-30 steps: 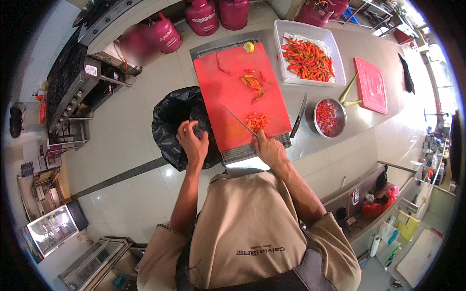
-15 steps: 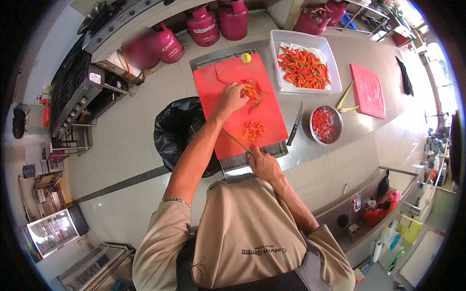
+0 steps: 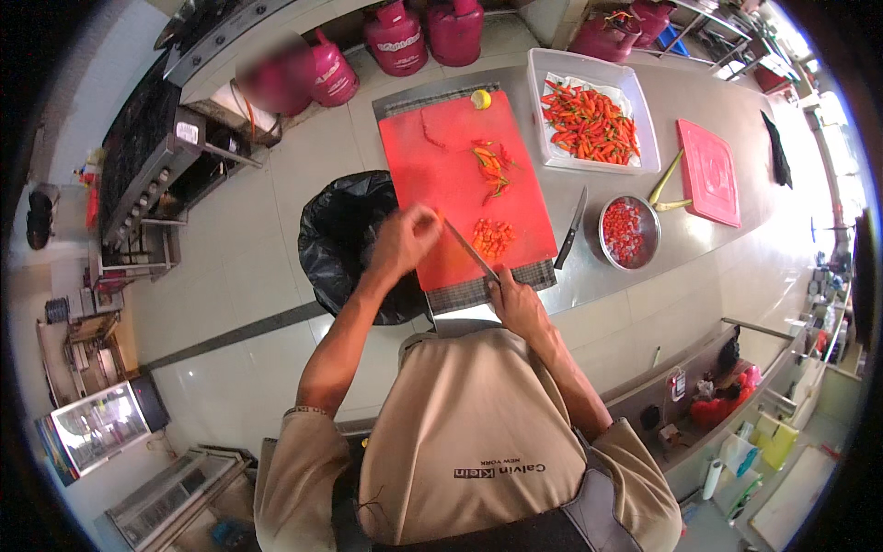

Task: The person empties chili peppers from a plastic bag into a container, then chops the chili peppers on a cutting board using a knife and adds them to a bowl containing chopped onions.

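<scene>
My right hand [image 3: 521,305] is closed around the handle of a knife [image 3: 471,248], its blade slanting up and left over the red cutting board [image 3: 440,175]. Close to the blade's tip, my left hand [image 3: 405,244] is pinched at the board's left edge. An orange-red tip of a chili pepper [image 3: 439,215] shows at its fingers; most of it is hidden. Whole chilies [image 3: 494,170] lie in a loose pile on the board. Nearer to me is a heap of chopped chili [image 3: 493,239]. A cut lemon [image 3: 481,99] rests at the far edge.
Right of the board lie a second knife [image 3: 572,230], a metal bowl of chopped chili [image 3: 629,232], and a white tub [image 3: 598,164] of whole chilies. Farther right are green stalks [image 3: 670,184] and a pink lid [image 3: 710,173]. A black-bagged bin [image 3: 322,248] stands at the left.
My left hand has drawn back from the whole chilies toward the board's near left edge, by the knife tip. My right hand still grips the knife.
</scene>
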`<state>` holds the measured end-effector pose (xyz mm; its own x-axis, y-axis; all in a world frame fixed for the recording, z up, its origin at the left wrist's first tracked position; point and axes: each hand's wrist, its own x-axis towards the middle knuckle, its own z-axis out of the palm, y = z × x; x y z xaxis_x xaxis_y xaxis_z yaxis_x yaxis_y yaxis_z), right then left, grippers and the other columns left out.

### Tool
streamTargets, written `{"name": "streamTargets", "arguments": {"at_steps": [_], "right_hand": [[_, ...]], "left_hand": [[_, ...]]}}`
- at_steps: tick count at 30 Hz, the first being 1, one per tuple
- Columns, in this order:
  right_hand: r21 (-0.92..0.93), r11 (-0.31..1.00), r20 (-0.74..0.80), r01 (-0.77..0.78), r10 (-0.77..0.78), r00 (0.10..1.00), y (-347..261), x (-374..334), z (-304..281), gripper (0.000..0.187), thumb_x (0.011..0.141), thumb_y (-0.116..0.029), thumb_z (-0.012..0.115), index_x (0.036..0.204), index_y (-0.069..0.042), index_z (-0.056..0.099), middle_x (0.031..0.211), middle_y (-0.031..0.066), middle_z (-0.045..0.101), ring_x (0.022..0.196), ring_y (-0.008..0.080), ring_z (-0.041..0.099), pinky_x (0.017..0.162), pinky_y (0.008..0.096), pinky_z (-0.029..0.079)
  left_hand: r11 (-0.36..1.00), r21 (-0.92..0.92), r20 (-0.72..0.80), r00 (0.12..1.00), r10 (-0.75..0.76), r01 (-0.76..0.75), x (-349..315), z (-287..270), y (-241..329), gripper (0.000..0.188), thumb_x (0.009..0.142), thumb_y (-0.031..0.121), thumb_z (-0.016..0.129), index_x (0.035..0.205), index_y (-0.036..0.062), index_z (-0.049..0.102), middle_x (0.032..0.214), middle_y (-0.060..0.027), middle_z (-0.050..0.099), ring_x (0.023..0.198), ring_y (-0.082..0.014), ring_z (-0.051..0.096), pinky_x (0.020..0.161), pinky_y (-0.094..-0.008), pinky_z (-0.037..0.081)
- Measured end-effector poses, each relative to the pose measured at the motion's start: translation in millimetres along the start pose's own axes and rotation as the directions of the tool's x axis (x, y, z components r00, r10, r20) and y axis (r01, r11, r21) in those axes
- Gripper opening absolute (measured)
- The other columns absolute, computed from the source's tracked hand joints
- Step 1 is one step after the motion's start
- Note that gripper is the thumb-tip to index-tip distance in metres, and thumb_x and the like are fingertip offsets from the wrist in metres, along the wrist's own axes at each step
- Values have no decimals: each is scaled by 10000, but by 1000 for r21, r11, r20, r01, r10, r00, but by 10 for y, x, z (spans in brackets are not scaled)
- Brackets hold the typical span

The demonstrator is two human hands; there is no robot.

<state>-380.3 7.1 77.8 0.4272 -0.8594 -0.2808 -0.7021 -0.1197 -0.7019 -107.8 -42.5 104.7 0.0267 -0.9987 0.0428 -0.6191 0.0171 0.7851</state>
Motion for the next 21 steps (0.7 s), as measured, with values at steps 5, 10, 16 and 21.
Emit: {"name": "streamTargets", "arguments": {"at_steps": [5,10,16,21], "right_hand": [[-62,998,-34,0,-2,999,-143,73,81,270,1074,-252,514,1137,-2,430,732,334,653,708,551,667,621,628,527],[-167,984,12,-64,67,998,-304,101,52,319,1087,-294,473,1181,8,434,763,340,665,718,561,669,650,649,530],[-268,958,94,-97,127,988,-499,8,-72,293,1056,-219,486,1253,-7,442,776,323,685,761,550,693,693,648,553],[-275,961,63,23,-6,998,-180,90,75,283,1030,-183,507,1247,-12,446,735,305,683,715,524,700,621,616,569]], "left_hand": [[977,37,92,974,207,-211,-687,570,-244,148,927,150,703,1000,23,682,986,-132,687,941,-317,690,827,-432,573],[971,73,75,972,220,-226,-740,653,-196,157,919,137,695,1016,16,672,975,-129,632,968,-340,669,856,-439,571],[959,75,128,956,264,-275,-531,604,-108,164,841,64,723,965,-2,637,968,-157,644,973,-362,657,881,-461,550],[948,103,150,946,286,-303,-546,657,-181,195,850,82,718,999,-7,630,993,-157,648,983,-347,664,852,-456,571]]}}
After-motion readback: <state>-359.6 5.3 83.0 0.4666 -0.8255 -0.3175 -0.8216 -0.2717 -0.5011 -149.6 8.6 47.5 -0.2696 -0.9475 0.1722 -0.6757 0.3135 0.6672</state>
